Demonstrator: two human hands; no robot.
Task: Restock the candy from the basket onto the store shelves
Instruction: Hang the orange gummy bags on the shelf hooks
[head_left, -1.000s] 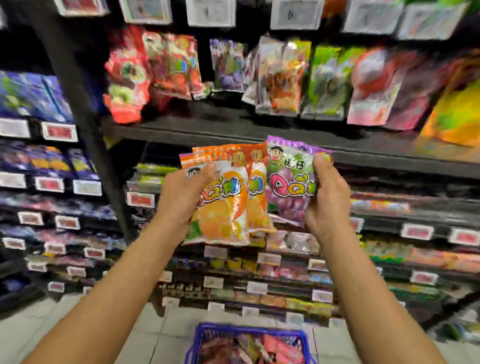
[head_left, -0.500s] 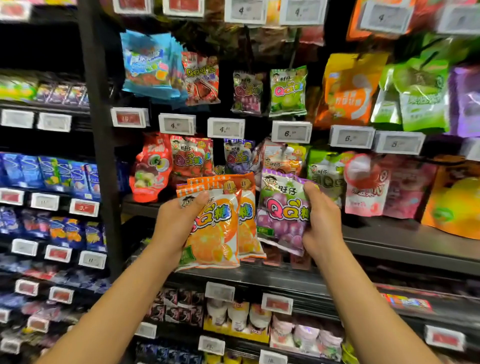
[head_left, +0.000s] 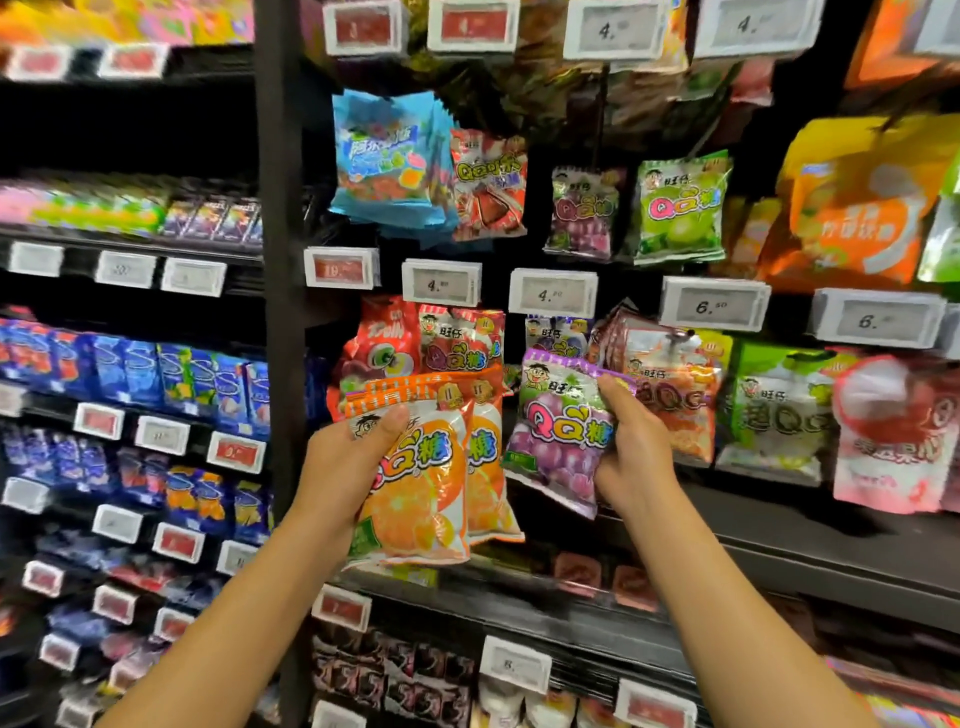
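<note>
Between my two raised hands, in front of the dark shelving, I hold glossy plastic candy bags. My left hand grips a small stack of orange-printed gummy bags, thumb pressed across the front of the top bag and fingers curled behind; a second orange bag fans out to the right behind the first. My right hand pinches a purple grape-printed gummy bag by its right edge, thumb on the front, fingers wrapped behind, the bag tilted slightly and just beside the orange stack. Behind the purple bag hangs a matching row of purple grape bags under a white price tag reading 4. Left of that row hang red strawberry-printed bags, and right of it orange-and-white pouches and green pouches. Higher up hang blue candy bags, a purple bag and a green apple-printed bag. A black upright post separates this bay from the blue boxed sweets on the left shelves.
</note>
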